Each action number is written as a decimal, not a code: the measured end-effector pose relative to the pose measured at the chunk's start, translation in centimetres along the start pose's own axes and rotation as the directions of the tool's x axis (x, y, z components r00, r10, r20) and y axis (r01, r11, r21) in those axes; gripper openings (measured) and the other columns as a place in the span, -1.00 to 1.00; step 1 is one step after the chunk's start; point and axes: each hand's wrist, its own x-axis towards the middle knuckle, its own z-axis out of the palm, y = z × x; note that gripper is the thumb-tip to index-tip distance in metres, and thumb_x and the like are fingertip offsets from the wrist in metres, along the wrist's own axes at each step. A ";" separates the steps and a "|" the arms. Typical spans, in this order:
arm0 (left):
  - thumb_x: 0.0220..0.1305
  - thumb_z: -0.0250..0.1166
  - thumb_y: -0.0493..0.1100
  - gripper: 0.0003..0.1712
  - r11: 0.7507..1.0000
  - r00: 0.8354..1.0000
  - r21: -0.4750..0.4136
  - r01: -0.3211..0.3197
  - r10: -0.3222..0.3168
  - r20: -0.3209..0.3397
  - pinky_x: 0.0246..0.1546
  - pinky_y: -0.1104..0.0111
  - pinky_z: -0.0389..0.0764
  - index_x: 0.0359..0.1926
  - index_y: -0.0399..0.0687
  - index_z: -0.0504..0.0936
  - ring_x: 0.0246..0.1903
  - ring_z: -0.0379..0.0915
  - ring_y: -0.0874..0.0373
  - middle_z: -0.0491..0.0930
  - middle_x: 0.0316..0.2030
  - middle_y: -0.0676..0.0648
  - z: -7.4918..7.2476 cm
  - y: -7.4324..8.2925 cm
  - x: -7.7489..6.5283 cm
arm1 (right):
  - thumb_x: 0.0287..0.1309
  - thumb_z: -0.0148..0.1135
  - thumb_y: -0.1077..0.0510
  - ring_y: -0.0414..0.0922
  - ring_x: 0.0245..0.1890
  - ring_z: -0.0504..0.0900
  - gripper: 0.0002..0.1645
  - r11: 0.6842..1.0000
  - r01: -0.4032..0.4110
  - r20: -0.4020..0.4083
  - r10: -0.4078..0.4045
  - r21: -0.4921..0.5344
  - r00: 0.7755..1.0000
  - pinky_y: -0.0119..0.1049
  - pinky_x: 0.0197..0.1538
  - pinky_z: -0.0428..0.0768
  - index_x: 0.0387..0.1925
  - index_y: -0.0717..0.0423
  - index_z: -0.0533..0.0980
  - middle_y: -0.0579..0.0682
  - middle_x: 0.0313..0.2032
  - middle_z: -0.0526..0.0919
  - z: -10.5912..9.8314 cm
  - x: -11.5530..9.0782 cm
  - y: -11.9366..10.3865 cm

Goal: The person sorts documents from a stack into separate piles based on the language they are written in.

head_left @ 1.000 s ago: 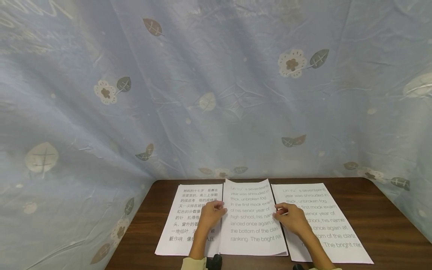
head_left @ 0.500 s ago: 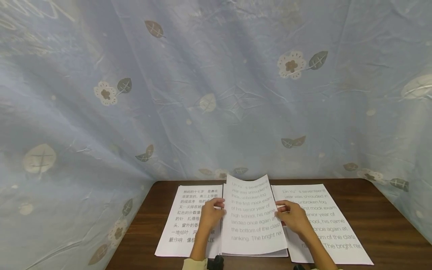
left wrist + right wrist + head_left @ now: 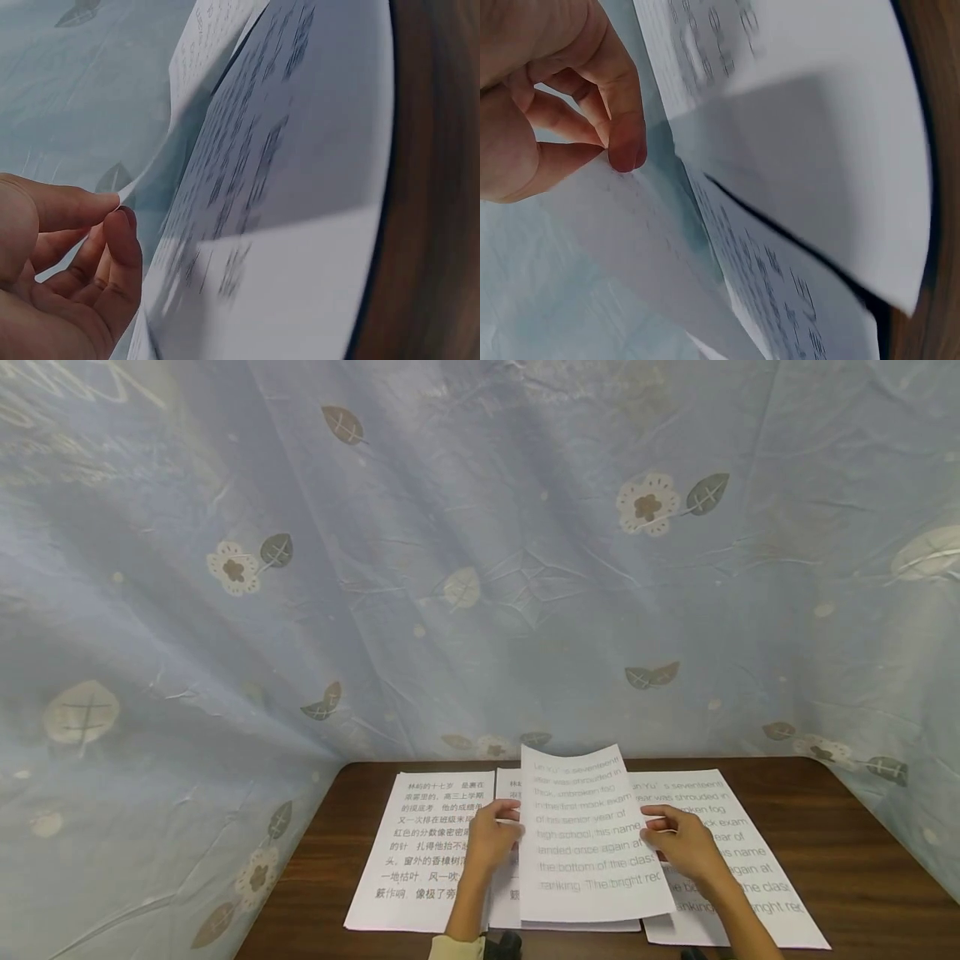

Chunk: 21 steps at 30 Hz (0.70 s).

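A sheet of paper [image 3: 585, 860] printed with large English text is lifted above the middle stack, its top edge bowed. My left hand [image 3: 491, 837] pinches its left edge between thumb and fingertips, as the left wrist view shows with the hand [image 3: 79, 255]. At the opposite edge my right hand [image 3: 682, 842] pinches it too; in the right wrist view the thumb and index finger of that hand [image 3: 570, 112] meet on the paper. Beneath lies the middle stack [image 3: 506, 893], with Chinese text showing along its left side, mostly hidden by the raised sheet.
The left paper stack [image 3: 397, 852] carries Chinese print. To the right lies a paper stack [image 3: 742, 860] with English print, partly covered by the sheet and right hand. All rest on a dark wooden table [image 3: 840, 827]. A patterned pale-blue curtain [image 3: 525, 610] hangs behind.
The English sheet has come up off the middle stack and moved right with both hands, uncovering Chinese text on the page below.
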 end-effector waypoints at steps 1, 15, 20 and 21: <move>0.24 0.38 -0.37 -0.53 1.000 1.000 -0.011 -0.001 0.001 0.004 -0.39 0.40 0.76 0.19 -0.19 0.72 -0.39 0.65 0.20 0.72 -0.12 -0.11 0.4 0.1 0.0 | 0.37 0.34 0.23 -0.11 -0.15 0.71 -0.39 1.000 0.000 0.002 0.000 -0.003 1.000 -0.34 -0.27 0.73 0.38 0.36 0.50 0.18 -0.02 0.71 -0.4 0.0 0.2; 0.24 0.39 -0.36 -0.55 0.997 1.000 -0.073 -0.006 0.008 0.027 -0.42 0.48 0.72 0.18 -0.16 0.74 -0.40 0.66 0.26 0.75 -0.13 -0.09 6.1 1.9 -0.9 | 0.46 0.30 0.15 -0.18 -0.23 0.63 -0.33 0.999 -0.012 0.057 0.014 -0.042 0.998 -0.35 -0.27 0.70 0.44 0.42 0.41 0.18 0.02 0.65 -6.1 -0.3 3.9; 0.23 0.39 -0.38 -0.55 0.996 1.000 -0.094 0.004 -0.002 0.021 -0.45 0.50 0.70 0.17 -0.15 0.74 -0.43 0.65 0.27 0.75 -0.15 -0.06 8.1 2.5 -1.4 | 0.47 0.30 0.16 -0.21 -0.22 0.62 -0.33 0.998 -0.031 0.061 0.035 -0.062 0.998 -0.35 -0.24 0.71 0.44 0.45 0.40 0.20 0.04 0.65 -7.9 -0.5 4.8; 0.23 0.39 -0.38 -0.55 0.995 1.000 -0.101 0.005 -0.003 0.021 -0.46 0.51 0.70 0.17 -0.16 0.74 -0.44 0.65 0.27 0.75 -0.16 -0.06 8.4 2.7 -1.4 | 0.47 0.30 0.16 -0.21 -0.21 0.63 -0.32 0.997 -0.033 0.063 0.037 -0.067 0.997 -0.34 -0.24 0.72 0.44 0.46 0.39 0.20 0.05 0.65 -8.2 -0.5 4.9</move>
